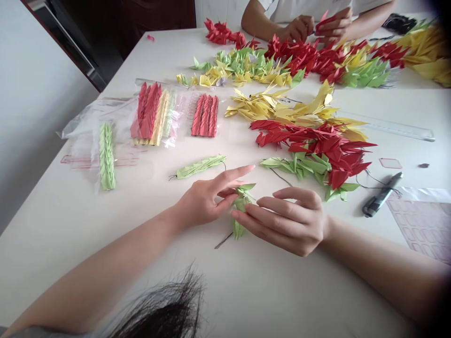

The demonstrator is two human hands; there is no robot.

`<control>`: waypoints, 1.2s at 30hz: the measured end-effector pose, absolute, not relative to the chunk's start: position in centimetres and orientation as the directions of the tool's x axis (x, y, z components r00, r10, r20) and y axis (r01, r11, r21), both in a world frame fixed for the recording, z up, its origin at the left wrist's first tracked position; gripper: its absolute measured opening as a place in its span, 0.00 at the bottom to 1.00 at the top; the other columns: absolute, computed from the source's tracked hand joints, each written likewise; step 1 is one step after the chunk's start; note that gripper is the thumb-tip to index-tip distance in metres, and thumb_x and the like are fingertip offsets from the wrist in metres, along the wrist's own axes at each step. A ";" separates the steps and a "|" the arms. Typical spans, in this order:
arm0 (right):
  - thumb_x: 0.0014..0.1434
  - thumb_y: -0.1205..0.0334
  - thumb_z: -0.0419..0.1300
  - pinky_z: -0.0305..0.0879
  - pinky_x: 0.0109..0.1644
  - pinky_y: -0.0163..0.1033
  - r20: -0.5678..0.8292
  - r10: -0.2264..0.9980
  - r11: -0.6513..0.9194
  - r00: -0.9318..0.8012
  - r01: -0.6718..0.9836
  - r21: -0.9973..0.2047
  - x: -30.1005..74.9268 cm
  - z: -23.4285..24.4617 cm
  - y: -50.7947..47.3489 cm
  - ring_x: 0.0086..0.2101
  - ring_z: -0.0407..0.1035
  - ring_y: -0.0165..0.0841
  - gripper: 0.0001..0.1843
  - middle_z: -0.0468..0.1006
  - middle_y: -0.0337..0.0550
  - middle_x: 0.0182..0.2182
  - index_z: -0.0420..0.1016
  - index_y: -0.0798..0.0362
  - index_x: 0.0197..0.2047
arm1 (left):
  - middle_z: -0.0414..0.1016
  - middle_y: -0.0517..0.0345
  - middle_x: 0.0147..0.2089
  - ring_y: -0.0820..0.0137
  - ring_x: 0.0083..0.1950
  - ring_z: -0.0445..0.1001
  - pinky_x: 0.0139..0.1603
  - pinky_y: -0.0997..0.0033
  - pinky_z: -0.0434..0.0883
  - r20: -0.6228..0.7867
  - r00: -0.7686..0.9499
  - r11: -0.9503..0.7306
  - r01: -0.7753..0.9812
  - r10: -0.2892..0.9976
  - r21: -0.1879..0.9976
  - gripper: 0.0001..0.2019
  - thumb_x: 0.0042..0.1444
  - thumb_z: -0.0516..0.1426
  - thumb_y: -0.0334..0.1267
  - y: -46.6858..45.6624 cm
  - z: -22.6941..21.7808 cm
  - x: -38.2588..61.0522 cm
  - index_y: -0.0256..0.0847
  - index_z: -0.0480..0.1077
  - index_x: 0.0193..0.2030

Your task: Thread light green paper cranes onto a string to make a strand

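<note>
Between my hands is a small stack of green origami cranes (pixel 240 203) threaded on a dark string, whose loose end lies on the table. My left hand (pixel 207 197) pinches its upper part between thumb and fingers, with the index finger stretched out above. From the other side, my right hand (pixel 292 218) closes its fingertips on the same stack; its thumb is mostly hidden. Just beyond my left hand lies a finished-looking green paper crane bundle (pixel 200 166), pressed flat with string at both ends. Loose green cranes (pixel 299 164) lie beyond my right hand.
Red cranes (pixel 317 141) and yellow cranes (pixel 282 105) are heaped farther back. Bagged crane bundles (pixel 150 112) lie left. A pen (pixel 382 195), a ruler (pixel 394 126) and a plastic bag (pixel 423 220) are at right. Across the table, another person's hands (pixel 317 28) hold red paper.
</note>
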State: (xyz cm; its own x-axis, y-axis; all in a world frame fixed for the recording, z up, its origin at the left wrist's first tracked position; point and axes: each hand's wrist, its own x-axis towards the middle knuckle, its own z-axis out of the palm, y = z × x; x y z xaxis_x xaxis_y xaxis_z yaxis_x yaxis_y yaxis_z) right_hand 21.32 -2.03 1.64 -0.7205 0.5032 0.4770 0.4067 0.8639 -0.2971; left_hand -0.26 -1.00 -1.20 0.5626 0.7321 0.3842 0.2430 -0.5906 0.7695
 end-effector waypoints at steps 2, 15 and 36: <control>0.58 0.67 0.64 0.67 0.28 0.36 0.495 0.477 0.878 -0.726 0.363 -0.312 21.2 2.0 -2.0 0.26 0.71 0.27 0.16 0.82 0.27 0.29 0.82 0.30 0.38 | 0.78 0.56 0.51 0.72 0.46 0.79 0.49 0.73 0.78 0.406 0.540 -0.590 0.222 0.737 0.776 0.24 0.61 0.55 0.31 -0.9 -1.4 -0.2 0.48 0.61 0.64; 0.60 0.67 0.62 0.76 0.36 0.35 0.409 0.471 0.874 -0.782 0.349 -0.338 20.5 2.7 -1.9 0.27 0.75 0.27 0.16 0.80 0.28 0.28 0.82 0.30 0.39 | 0.76 0.52 0.45 0.73 0.40 0.73 0.32 0.81 0.73 0.313 0.660 -0.565 0.205 0.683 0.799 0.18 0.59 0.55 0.34 -0.4 -0.3 -0.6 0.40 0.69 0.56; 0.60 0.52 0.64 0.76 0.32 0.40 0.323 0.945 0.325 -0.057 0.292 -0.899 20.0 0.8 -2.3 0.27 0.76 0.34 0.09 0.81 0.40 0.26 0.82 0.46 0.36 | 0.79 0.52 0.40 0.71 0.39 0.78 0.35 0.75 0.74 0.044 0.579 -0.043 -0.016 0.814 0.999 0.09 0.54 0.64 0.37 0.0 0.3 -0.4 0.38 0.73 0.40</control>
State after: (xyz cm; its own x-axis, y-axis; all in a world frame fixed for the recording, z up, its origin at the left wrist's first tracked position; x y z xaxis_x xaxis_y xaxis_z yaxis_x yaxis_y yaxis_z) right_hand 19.95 -2.32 0.82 -0.0566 0.9447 0.3230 0.2923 0.3250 -0.8994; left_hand -0.39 -0.05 0.25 0.5792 0.8140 0.0441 -0.0159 -0.0428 0.9990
